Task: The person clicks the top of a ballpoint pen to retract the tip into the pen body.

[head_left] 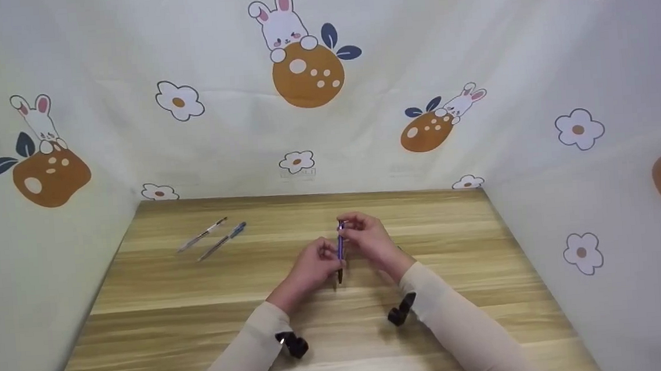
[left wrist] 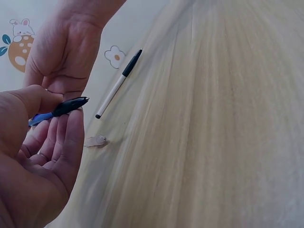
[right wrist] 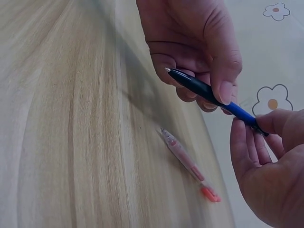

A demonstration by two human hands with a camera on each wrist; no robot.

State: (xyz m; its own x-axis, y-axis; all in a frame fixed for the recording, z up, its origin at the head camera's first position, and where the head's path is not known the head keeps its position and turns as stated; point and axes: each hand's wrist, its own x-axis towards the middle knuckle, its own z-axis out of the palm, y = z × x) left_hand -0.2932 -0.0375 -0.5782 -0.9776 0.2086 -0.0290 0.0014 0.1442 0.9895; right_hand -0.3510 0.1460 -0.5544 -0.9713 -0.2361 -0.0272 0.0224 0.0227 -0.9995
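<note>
Between both hands a blue ballpoint pen [head_left: 340,253] with a black grip section stands lengthwise in the head view, its tip toward the near side. My left hand [head_left: 314,263] pinches it with thumb and fingers at the black grip [right wrist: 194,84]. At the far end, the thumb and fingers of my right hand [head_left: 369,238] hold the blue barrel near the clip. The metal point [left wrist: 87,99] shows bare in the left wrist view. Under the hands, in the right wrist view, a clear pen with an orange-red clip [right wrist: 187,159] lies on the table.
Two clear pens, one plain [head_left: 201,236] and one with a blue cap [head_left: 235,232], lie at the table's far left. A white pen with black cap [left wrist: 113,92] rests beyond the hands in the left wrist view. Printed cloth walls [head_left: 234,134] border the wooden table [head_left: 161,337].
</note>
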